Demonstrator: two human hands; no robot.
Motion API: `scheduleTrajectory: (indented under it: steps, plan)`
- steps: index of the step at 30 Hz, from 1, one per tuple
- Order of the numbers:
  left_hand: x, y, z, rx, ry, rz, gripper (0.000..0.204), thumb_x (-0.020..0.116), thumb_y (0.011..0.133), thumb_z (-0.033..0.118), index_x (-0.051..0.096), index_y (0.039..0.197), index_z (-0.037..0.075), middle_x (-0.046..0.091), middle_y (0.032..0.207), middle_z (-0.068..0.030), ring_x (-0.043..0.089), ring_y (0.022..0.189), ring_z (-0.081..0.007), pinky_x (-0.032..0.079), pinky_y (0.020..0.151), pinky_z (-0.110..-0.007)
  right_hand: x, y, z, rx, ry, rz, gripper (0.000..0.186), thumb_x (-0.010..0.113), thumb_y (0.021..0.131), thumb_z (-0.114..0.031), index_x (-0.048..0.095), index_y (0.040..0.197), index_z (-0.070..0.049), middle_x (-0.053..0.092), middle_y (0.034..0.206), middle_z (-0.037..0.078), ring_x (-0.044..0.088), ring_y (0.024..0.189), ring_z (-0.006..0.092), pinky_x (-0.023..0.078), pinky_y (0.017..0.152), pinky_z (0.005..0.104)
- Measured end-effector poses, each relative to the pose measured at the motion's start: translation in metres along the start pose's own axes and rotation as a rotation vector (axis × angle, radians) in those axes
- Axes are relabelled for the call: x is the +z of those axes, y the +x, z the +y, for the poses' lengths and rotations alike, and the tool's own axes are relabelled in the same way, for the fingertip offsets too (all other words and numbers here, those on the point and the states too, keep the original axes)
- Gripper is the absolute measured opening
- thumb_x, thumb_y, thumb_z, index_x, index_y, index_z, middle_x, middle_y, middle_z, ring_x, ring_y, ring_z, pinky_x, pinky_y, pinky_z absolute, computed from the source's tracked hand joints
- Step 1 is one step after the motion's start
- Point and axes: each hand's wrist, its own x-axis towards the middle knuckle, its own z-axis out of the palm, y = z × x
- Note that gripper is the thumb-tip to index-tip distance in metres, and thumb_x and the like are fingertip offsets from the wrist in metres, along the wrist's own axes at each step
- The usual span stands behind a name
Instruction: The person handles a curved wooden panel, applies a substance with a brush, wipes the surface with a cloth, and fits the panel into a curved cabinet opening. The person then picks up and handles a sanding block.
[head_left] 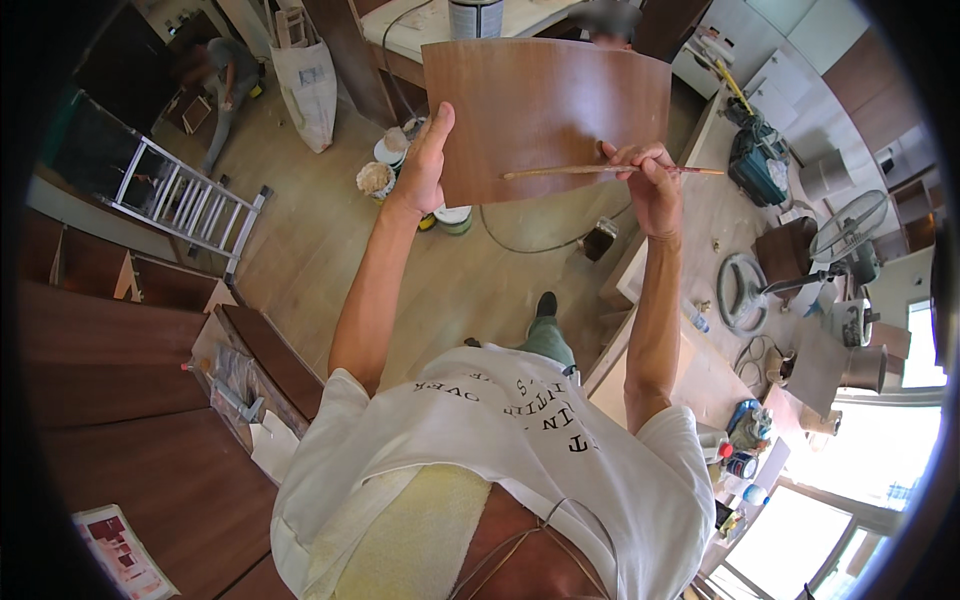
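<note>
I hold up a curved brown wood-veneer panel (540, 105) in front of me. My left hand (428, 160) grips its left edge, thumb along the side. My right hand (650, 190) is closed around a long, thin paintbrush (545, 170) at the panel's lower right, fingertips against the panel. The brush lies horizontally across the panel's lower part, its reddish end reaching past the right edge. Behind the panel, several paint buckets (375, 180) stand on the floor (320, 250), partly hidden.
An aluminium ladder (185, 195) and another person (215, 80) are at left; a second person (605, 30) is behind the panel. A cable and can (600, 240) lie on the floor. A cluttered counter (725, 130) with a fan (850, 225) runs along the right, cabinets (130, 420) along the left.
</note>
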Motion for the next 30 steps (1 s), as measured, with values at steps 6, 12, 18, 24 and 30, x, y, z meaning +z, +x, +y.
scheduleTrajectory:
  steps: [6,12,18,24,30]
  plan:
    - [0.012,-0.007,0.020,0.090,0.061,-0.010,0.062,0.049,0.100,0.048,0.039,0.143,0.004,0.051,0.137,-0.0087,0.053,0.124,-0.0191,0.049,0.100,-0.038,0.016,0.003,-0.023,-0.077,-0.069,-0.040,0.011,0.054,0.094,-0.014,0.058,0.092,-0.004,0.064,0.085,0.012,0.062,0.091,0.0248,0.033,0.112,0.0524]
    - [0.030,-0.008,0.028,0.110,0.048,-0.082,0.060,0.049,0.100,0.046,0.042,0.141,0.004,0.053,0.135,-0.0083,0.054,0.122,-0.0182,0.049,0.100,-0.037,0.018,-0.005,-0.042,-0.130,-0.165,-0.048,0.012,0.054,0.094,-0.014,0.058,0.091,-0.004,0.064,0.086,0.012,0.062,0.091,0.0241,0.031,0.113,0.0529]
    - [0.034,-0.008,0.026,0.122,0.029,-0.150,0.057,0.049,0.101,0.044,0.042,0.141,0.004,0.054,0.133,-0.0077,0.055,0.120,-0.0175,0.050,0.098,-0.037,0.026,-0.017,-0.056,-0.160,-0.181,-0.009,0.012,0.054,0.094,-0.014,0.058,0.091,-0.003,0.064,0.087,0.013,0.061,0.091,0.0238,0.029,0.114,0.0542]
    - [0.040,-0.009,0.028,0.112,0.023,-0.157,0.069,0.055,0.094,0.057,0.046,0.136,0.003,0.054,0.131,-0.0095,0.053,0.120,-0.0175,0.048,0.098,-0.036,0.028,-0.022,-0.061,-0.187,-0.225,-0.013,0.011,0.054,0.094,-0.013,0.058,0.091,-0.003,0.065,0.089,0.014,0.061,0.090,0.0235,0.029,0.114,0.0554]
    - [0.039,-0.012,0.032,0.118,0.026,-0.156,0.070,0.054,0.095,0.056,0.044,0.139,0.003,0.054,0.133,-0.0089,0.053,0.121,-0.0175,0.047,0.099,-0.036,0.039,-0.021,-0.063,-0.167,-0.220,0.011,0.010,0.053,0.094,-0.012,0.058,0.092,-0.003,0.064,0.091,0.015,0.061,0.087,0.0237,0.028,0.115,0.0563]
